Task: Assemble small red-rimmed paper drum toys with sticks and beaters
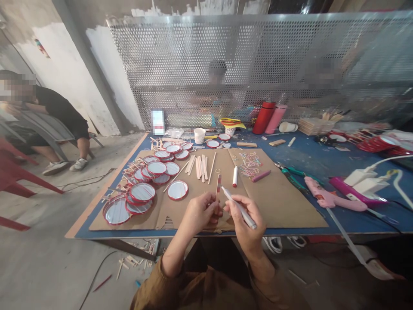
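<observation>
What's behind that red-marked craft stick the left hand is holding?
The brown cardboard sheet shows around the craft stick, with loose wooden sticks lying farther back. Anything directly behind the craft stick or left hand is covered and can't be seen.

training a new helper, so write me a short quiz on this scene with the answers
1. What does the right hand hold close to the stick in the left hand?
2. True or false: in the picture, the pink glue gun lies left of the red-rimmed discs.
3. What colour is the bottle beside the red flask: A green, B pink, C black?

Key: 1. A white pen. 2. False; the pink glue gun lies right of the red-rimmed discs. 3. B.
</observation>
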Demonstrator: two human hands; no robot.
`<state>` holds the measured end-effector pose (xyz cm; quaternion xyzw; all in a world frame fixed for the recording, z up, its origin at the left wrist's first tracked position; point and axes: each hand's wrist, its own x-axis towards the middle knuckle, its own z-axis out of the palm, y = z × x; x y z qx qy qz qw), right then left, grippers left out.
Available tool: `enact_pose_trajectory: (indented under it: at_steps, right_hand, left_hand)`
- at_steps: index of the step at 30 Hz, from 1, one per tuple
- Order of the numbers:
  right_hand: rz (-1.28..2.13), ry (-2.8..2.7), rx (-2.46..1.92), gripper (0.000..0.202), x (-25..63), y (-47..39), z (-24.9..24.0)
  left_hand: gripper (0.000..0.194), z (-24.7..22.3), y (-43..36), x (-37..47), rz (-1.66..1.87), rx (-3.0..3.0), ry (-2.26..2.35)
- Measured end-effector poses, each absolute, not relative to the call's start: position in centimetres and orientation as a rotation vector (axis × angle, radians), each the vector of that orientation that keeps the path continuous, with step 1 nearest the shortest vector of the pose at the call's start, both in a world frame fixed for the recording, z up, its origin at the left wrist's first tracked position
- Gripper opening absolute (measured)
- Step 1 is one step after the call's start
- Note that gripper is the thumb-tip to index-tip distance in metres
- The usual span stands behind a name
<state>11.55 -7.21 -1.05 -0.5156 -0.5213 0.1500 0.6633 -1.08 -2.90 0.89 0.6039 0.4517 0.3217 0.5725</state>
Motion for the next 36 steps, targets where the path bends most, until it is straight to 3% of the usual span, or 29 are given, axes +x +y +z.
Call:
enact_pose_trajectory:
  at_steps: [36]
  right_hand:
    - [0.41, -1.251, -1.151, 0.014, 11.63, -7.61, -0.86]
  left_hand:
    - [0.014, 1.19, -3.14, -1.26, 0.773, 1.479, 1.041]
